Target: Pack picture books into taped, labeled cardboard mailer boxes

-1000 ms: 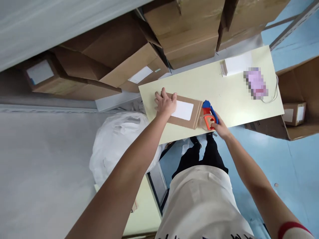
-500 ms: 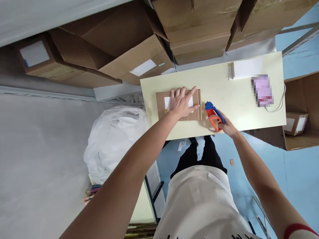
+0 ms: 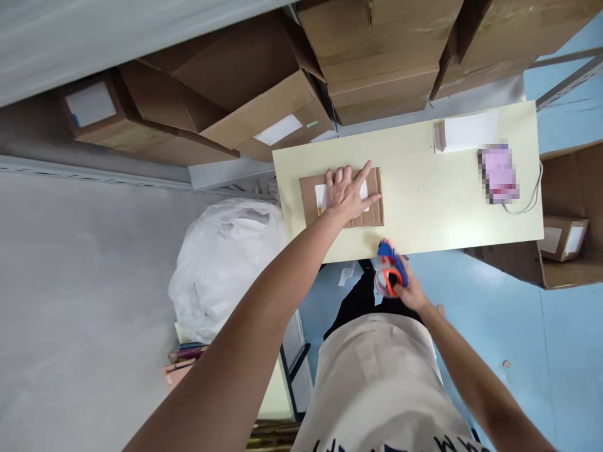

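Cardboard parcel (image 3: 372, 216), flat and brown with a white label, lies on the left part of a pale yellow desk (image 3: 424, 201), seen from above. The person's left hand (image 3: 348, 191) rests open on it, palm down, fingers spread over the label. The right hand (image 3: 411, 292) is closed around a tape dispenser (image 3: 387, 267) (orange and blue, with a roll of clear tape), held off the desk just past its near edge, above the person's dark trousers. Further right on the desk sit a white box (image 3: 466, 130) and a blurred pink item (image 3: 498, 173). Stacked brown cartons (image 3: 377, 56) stand behind the desk. A white plastic bag (image 3: 221, 263) sits at left.
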A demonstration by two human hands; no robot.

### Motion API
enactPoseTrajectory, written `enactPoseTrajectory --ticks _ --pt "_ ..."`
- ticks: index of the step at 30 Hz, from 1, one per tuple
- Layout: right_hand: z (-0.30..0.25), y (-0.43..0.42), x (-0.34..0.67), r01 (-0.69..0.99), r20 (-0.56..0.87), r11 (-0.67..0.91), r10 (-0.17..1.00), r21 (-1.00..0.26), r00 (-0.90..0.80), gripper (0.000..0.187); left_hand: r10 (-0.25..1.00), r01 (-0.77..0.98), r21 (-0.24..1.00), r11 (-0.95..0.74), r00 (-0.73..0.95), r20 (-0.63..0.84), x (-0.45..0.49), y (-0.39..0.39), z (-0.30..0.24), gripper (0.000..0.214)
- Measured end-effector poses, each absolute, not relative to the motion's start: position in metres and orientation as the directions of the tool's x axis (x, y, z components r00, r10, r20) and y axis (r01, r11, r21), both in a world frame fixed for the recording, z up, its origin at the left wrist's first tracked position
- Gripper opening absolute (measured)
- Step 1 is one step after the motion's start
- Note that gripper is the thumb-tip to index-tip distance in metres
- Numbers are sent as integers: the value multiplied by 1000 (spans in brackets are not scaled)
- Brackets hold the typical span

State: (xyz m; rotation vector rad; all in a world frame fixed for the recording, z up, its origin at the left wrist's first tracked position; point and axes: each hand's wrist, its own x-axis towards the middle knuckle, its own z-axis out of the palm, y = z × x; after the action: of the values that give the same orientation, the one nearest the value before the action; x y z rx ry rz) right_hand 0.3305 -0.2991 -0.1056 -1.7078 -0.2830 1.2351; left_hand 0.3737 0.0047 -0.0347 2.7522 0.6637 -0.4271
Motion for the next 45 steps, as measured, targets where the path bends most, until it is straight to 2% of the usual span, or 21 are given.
enactPoseTrajectory --ticks 3,6,9,13,16,18,21,23,29,33,36,42,45 --pt "-103 -293 316 -396 -633 -493 599 -775 491 87 448 521 183 -834 832 -328 377 0 -36 90" --pt "-101 -268 327 -459 -641 -452 603 -765 475 90 519 591 171 -789 789 -329 381 -2 -39 90" --pt "-98 -241 357 -488 -640 -424 605 -763 474 92 597 680 145 -718 710 -373 378 3 -45 92" --pt "-90 -214 418 -495 -626 -394 591 -774 509 87 612 727 165 -667 661 -435 350 15 -48 103" --pt "-84 -193 467 -502 -651 -442 652 -743 389 77 655 748 151 -647 646 -391 331 22 -41 115" --pt "-80 -180 490 -468 -665 -501 680 -728 308 77 620 692 146 -707 705 -343 330 28 -35 121" --pt "-79 -173 501 -368 -631 -526 722 -767 283 84 427 506 198 -839 840 -336 344 40 -31 122" --pt "-82 -180 495 -328 -607 -518 734 -790 303 88 364 456 226 -861 862 -354 354 46 -33 120" --pt "-92 -255 437 -370 -629 -516 701 -773 336 92 405 521 173 -836 797 -448 358 45 -38 123" --pt "-93 -304 380 -381 -659 -539 649 -751 381 90 422 530 139 -837 784 -455 357 41 -35 122" --pt "-97 -312 350 -389 -646 -516 611 -763 457 89 468 568 139 -811 774 -426 357 35 -37 119" --pt "-104 -276 376 -455 -631 -437 559 -776 538 90 703 775 102 -624 614 -360 331 13 -44 109" --pt "-97 -250 417 -440 -619 -437 587 -785 522 85 684 756 83 -649 628 -372 314 2 -39 99"
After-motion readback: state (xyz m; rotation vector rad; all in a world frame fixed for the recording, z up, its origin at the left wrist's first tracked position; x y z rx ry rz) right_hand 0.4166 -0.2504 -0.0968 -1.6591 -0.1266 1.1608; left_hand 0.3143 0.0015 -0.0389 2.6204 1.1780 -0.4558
